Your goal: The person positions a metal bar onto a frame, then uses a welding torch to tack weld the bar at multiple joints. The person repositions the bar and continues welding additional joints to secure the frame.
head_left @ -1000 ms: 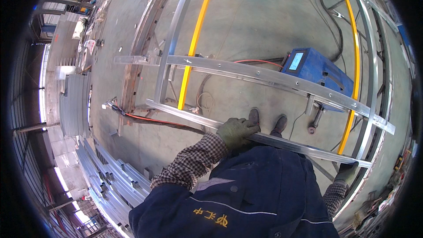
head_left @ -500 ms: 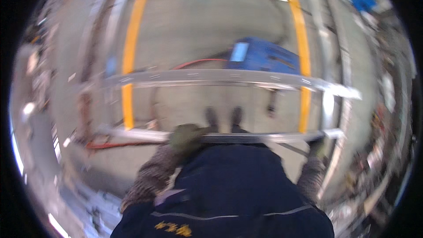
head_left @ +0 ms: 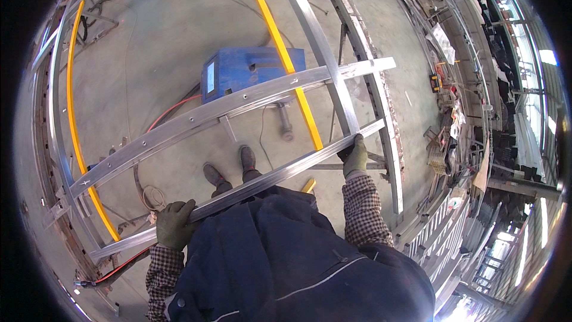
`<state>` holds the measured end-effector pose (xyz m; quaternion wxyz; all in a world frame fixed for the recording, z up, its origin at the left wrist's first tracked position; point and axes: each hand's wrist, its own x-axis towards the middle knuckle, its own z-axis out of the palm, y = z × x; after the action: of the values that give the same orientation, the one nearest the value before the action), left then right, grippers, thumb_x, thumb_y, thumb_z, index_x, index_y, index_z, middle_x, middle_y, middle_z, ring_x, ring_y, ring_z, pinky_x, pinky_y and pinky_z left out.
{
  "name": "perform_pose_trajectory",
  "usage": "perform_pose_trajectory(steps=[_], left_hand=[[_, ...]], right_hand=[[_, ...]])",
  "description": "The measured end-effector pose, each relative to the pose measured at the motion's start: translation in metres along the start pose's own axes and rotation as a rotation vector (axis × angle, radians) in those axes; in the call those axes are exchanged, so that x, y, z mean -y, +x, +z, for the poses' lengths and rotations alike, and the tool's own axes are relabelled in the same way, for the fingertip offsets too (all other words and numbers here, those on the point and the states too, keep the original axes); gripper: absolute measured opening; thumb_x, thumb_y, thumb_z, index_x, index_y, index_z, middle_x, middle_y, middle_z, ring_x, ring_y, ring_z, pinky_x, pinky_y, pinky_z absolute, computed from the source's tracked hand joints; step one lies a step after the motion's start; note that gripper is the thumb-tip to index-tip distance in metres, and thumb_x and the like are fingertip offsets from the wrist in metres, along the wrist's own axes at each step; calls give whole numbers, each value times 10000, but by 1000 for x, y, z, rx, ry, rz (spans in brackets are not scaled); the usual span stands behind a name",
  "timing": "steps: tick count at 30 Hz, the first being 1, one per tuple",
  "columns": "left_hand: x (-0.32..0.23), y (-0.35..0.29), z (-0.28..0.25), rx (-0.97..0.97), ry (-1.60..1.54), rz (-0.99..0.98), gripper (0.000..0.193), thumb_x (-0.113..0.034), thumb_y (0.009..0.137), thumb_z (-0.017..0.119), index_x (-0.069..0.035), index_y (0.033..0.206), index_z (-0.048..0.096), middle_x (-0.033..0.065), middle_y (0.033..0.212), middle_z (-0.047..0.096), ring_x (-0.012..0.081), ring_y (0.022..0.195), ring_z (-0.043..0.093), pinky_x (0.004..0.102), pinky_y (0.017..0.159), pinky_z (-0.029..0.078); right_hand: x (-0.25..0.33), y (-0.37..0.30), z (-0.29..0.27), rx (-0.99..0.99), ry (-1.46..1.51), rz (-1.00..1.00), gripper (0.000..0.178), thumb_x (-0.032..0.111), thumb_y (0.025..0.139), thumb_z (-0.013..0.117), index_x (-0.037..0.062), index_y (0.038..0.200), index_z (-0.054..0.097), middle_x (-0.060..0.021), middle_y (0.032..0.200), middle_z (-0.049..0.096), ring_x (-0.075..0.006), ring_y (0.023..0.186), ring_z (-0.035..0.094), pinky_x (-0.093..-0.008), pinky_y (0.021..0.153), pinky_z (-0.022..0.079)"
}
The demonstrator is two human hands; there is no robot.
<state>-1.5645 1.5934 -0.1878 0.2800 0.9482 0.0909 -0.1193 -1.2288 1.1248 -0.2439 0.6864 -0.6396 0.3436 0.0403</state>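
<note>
A long silvery metal bar [head_left: 244,192] crosses just in front of my body, its right end higher in view than its left. My left hand [head_left: 174,225], in a green work glove, is closed around it towards its left end. Towards the other end, my gloved right hand [head_left: 356,160] grips the bar where a lengthwise metal rail [head_left: 319,48] meets it. Beyond lies a second crossbar [head_left: 196,118] with small holes along it. Two yellow strips, one on the right [head_left: 280,48] and one on the left [head_left: 70,92], run lengthwise across the frame.
A blue box-shaped machine [head_left: 238,62] stands on the floor beyond the second crossbar, with a red hose [head_left: 173,110] near it. A dark support rail [head_left: 363,42] runs along the right. Stacked metal pieces [head_left: 438,226] lie further right. My shoes [head_left: 247,158] show between the crossbars.
My view has turned, so the frame now appears slanted. My left hand is now further left along the bar; my right hand stays at its right part. The picture is sharper.
</note>
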Motion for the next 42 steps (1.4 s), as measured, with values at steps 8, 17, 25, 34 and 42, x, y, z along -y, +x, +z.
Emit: perform_pose_trajectory(steps=[8, 17, 25, 34, 42], left_hand=[[-2, 0, -1, -29, -37, 17, 551, -240, 743, 884, -113, 1260, 744, 144, 1101, 755, 371, 1034, 730, 498, 859, 593], [-3, 1, -1, -36, -31, -8, 532, -245, 751, 873, -135, 1257, 749, 145, 1096, 761, 370, 1019, 741, 507, 857, 582], [-2, 0, -5, -45, -54, -2, 545, -210, 737, 870, -134, 1263, 752, 156, 1117, 759, 379, 1043, 734, 506, 864, 590], [0, 1, -3, -43, -37, -1, 542, -268, 758, 876, -147, 1269, 744, 133, 1095, 761, 361, 1038, 742, 504, 859, 594], [-5, 1, -9, -27, -43, 6, 552, -308, 760, 872, -149, 1269, 734, 119, 1119, 759, 366, 1052, 737, 500, 856, 596]], right_hand=[[-7, -2, -6, 58, 55, 5, 496, 487, 1113, 582, 73, 1384, 619, -83, 1206, 718, -234, 1063, 721, -424, 919, 622], [-8, -3, -7, 62, -19, -6, 509, 516, 1112, 575, 77, 1365, 626, -77, 1197, 715, -228, 1061, 724, -428, 931, 628], [-7, -2, 4, 12, -23, -15, 530, 505, 1113, 545, 79, 1422, 609, -81, 1169, 703, -212, 1007, 723, -387, 819, 645], [3, 3, -8, 44, -34, 6, 467, 515, 1086, 597, 99, 1292, 644, -51, 1077, 722, -196, 920, 715, -365, 738, 589], [73, -33, 72, -49, -611, -950, 389, 177, 1064, 711, -65, 1364, 657, -192, 1290, 722, -249, 1164, 695, -379, 1032, 550]])
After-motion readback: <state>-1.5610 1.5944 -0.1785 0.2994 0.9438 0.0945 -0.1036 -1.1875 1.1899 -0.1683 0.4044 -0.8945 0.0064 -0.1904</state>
